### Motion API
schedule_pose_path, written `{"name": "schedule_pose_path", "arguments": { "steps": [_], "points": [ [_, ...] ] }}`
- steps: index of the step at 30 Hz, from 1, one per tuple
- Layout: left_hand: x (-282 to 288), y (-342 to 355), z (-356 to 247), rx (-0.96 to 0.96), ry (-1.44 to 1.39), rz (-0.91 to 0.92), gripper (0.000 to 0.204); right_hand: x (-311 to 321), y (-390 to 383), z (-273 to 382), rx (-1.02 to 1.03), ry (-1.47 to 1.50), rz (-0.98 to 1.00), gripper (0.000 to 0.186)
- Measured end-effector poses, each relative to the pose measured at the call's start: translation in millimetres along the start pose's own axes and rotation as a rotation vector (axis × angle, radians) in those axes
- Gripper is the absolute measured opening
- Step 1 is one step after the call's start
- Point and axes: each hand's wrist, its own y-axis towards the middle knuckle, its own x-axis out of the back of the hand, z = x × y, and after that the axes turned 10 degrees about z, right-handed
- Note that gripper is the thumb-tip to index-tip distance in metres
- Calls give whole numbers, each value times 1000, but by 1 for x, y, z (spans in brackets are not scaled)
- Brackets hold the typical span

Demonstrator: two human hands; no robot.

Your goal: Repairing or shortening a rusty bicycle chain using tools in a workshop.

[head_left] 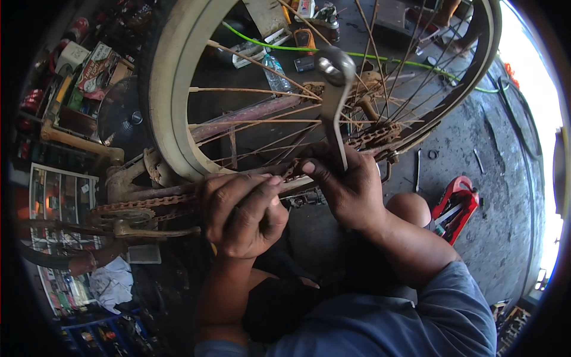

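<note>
A bicycle wheel [173, 65] with rusty spokes and frame fills the upper view. My left hand [241, 211] has its fingers pinched on the rusty chain [178, 199] below the wheel, its fingertips close to my right hand's thumb. My right hand [351, 190] holds an upright silver spanner [333, 119], its thumb at the chain beside my left fingertips. The chainring [119, 217] and crank arm [157, 232] are at the left. What exactly lies between my fingertips is partly hidden.
A red tool case [455, 208] and loose tools [419, 168] lie on the floor at right. Cluttered shelves [62, 202], a white cloth [110, 282], a bottle [275, 74] and a green hose [247, 40] surround the bicycle. Another person's bare foot [459, 44] shows at top right.
</note>
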Motion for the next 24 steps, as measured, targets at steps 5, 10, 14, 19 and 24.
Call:
{"name": "schedule_pose_path", "arguments": {
  "steps": [5,10,14,19,24],
  "points": [
    [-10,3,1,5,-106,-115,20,1,3,10,-73,-65,-45,21],
    [-1,10,-6,12,39,103,18,0,5,6,0,-48,-61,19],
    [-6,5,-5,48,68,93,17,1,5,6,-18,-99,-39,19],
    [-11,5,-4,36,105,71,18,1,7,2,25,-19,-81,18],
    [-11,7,-8,-61,224,81,25,1,7,7,-5,-41,-69,19]
  ]
}}
